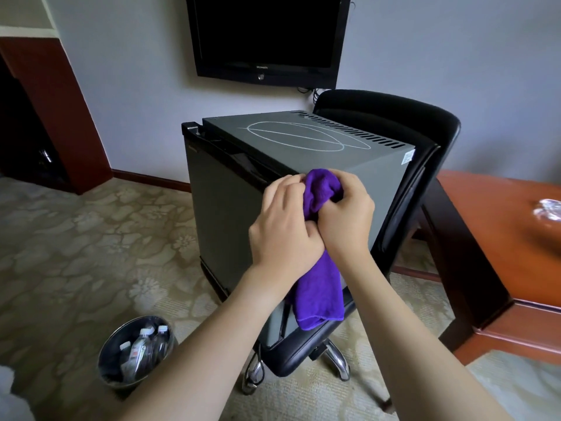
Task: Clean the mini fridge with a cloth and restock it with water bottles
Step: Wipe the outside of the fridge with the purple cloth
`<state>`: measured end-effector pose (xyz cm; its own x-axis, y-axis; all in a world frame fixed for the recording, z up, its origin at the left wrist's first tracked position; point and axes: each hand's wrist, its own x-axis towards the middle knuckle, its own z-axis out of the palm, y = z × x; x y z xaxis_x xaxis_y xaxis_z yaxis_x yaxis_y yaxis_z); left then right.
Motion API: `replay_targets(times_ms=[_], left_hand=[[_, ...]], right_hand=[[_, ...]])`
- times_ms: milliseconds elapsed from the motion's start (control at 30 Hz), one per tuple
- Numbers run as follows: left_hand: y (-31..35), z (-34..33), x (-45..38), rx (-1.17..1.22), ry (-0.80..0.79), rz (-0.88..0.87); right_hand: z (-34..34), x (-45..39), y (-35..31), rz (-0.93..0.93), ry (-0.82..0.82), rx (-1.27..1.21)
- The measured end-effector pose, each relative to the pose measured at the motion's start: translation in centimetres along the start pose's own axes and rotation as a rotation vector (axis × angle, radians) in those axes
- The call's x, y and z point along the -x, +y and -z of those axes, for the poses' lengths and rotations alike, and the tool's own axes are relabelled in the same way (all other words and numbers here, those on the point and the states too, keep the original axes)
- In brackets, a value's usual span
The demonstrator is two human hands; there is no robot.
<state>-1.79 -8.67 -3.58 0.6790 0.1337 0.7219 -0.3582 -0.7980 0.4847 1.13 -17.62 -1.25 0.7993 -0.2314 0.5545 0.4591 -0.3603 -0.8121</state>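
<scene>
soft purple cloth [318, 287]: solid purple
boxy metal mini fridge [230, 214]: grey, black door edge, white chalk oval on top
padded office chair [391, 117]: black
woven carpet [76, 238]: beige, pale flower pattern
wooden table [501, 238]: reddish brown

We read "Skyworth" in small pale letters on the television's [267, 38] lower bezel. The mini fridge's [273, 153] corner sticker and the water bottles' [142, 349] labels are too small for us to read.

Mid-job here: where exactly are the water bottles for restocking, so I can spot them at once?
Start at the grey mini fridge sitting on the black office chair. On the carpet to its lower left stands a shiny metal bucket. The water bottles stand inside it, clear plastic with white caps.
</scene>
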Motion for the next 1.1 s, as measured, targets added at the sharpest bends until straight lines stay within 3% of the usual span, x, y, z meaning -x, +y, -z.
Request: replay_targets(times_ms=[267, 800, 1100], left_hand=[[1.8, 0.8, 2.4, 0.469, -0.15, 0.104], [2.2, 3.4, 5.2, 0.622, -0.384, 0.229], [3.8, 5.2, 3.2, 0.881, -0.036, 0.38]], right_hand=[[3.1, 2.7, -1.3, -0.131, -0.014, -0.145], [6.2, 3.9, -4.6, -0.062, 0.088, -0.178], [6.2, 3.4, -5.5, -0.097, -0.003, -0.311]])
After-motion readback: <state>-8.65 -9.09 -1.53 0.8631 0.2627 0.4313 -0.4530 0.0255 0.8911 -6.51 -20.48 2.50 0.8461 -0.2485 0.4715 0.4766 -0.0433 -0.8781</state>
